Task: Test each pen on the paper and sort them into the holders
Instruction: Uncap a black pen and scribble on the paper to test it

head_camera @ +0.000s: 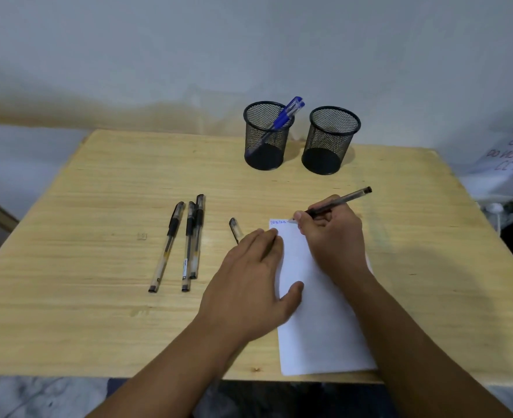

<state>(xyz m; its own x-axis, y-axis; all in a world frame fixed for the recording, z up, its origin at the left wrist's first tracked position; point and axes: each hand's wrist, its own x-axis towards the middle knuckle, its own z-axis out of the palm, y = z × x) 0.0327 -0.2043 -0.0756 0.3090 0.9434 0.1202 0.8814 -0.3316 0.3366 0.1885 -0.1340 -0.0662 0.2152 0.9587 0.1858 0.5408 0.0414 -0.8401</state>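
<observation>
Where mesh stands, seemingly two blue pens (286,116)

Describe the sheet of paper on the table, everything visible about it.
The paper is a plain white sheet lying flat on the wooden table, slightly skewed, its near edge close to the table's front edge. A short line of blue scribbles runs along its top edge. The left hand presses on its left side with flat fingers and thumb; the right hand rests on its upper right, gripping a black pen with the tip at the scribbles.
</observation>
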